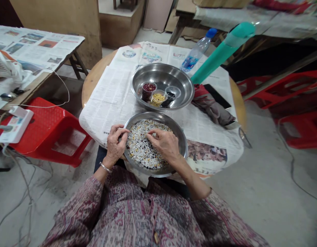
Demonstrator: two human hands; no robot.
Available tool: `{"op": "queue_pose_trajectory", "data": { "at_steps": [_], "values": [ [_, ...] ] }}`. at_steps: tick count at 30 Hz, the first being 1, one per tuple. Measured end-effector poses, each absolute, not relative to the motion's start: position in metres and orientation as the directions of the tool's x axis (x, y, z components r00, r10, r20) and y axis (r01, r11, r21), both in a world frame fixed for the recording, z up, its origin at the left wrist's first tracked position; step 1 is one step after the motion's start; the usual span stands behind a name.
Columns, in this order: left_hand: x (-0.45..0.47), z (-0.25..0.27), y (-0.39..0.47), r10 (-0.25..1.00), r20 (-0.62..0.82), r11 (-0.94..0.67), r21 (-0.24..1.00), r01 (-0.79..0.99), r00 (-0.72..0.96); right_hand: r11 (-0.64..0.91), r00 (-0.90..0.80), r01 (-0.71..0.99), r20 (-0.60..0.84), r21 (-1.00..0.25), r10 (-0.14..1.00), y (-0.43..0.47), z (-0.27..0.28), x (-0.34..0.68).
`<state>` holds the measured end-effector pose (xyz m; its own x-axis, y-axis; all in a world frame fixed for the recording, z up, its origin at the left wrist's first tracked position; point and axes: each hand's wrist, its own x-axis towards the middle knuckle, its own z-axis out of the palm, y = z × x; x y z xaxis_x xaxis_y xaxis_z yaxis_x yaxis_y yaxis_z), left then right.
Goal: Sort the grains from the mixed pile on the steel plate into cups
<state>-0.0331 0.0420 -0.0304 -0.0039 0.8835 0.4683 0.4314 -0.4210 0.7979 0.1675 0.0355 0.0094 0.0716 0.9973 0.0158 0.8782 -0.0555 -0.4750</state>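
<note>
A shallow steel basin [184, 150] at the near edge of the table holds mixed grains [141, 145], mostly white with black and yellow pieces among them. My left hand [116, 144] rests at its left rim, fingers curled and thumb close to the index finger; whatever they hold is hidden. Over the grains, my right hand [165, 143] has thumb and fingertips pinched together; anything between them is too small to name. Beyond stands a larger steel basin [182, 77] with a cup of red beans [149, 90], a cup of yellow grains [158, 98] and a cup of black beans [171, 95].
Newspaper [107, 99] covers the round table. A plastic bottle [196, 51], a green tube-shaped object [222, 51], a grey cloth item [212, 108] and a dark phone [217, 96] lie behind and right. A power strip [16, 125] sits on a red stool [50, 130] at left.
</note>
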Motion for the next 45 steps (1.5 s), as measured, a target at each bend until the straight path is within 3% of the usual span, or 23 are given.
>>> {"op": "queue_pose_trajectory", "data": {
  "at_steps": [3, 17, 26, 31, 36, 41, 45],
  "values": [
    [-0.033, -0.030, 0.042, 0.884, 0.467, -0.420, 0.799, 0.430, -0.005, -0.029, 0.047, 0.913, 0.033, -0.408, 0.998, 0.038, 0.007, 0.164],
    [-0.033, -0.031, 0.043, 0.876, 0.483, -0.436, 0.790, 0.432, 0.001, -0.019, 0.034, 0.910, 0.028, -0.415, 0.999, 0.040, 0.002, 0.163],
    [-0.033, -0.032, 0.043, 0.873, 0.488, -0.441, 0.791, 0.424, -0.001, -0.076, 0.087, 0.642, -0.027, -0.763, 0.996, 0.033, 0.005, 0.177],
    [-0.033, -0.031, 0.043, 0.874, 0.486, -0.438, 0.790, 0.429, -0.003, -0.091, 0.097, 0.767, -0.024, -0.635, 0.995, 0.037, 0.006, 0.175],
    [-0.033, -0.031, 0.042, 0.880, 0.475, -0.425, 0.790, 0.441, -0.003, 0.043, -0.034, 0.904, 0.029, -0.426, 0.999, 0.043, 0.002, 0.159],
    [-0.034, -0.032, 0.042, 0.880, 0.476, -0.429, 0.793, 0.433, 0.001, -0.018, 0.025, 0.873, 0.008, -0.488, 1.000, 0.035, 0.004, 0.164],
    [-0.033, -0.031, 0.041, 0.885, 0.465, -0.419, 0.804, 0.423, -0.008, -0.062, 0.007, 0.813, -0.097, -0.579, 0.995, 0.022, 0.008, 0.179]
  ]
}}
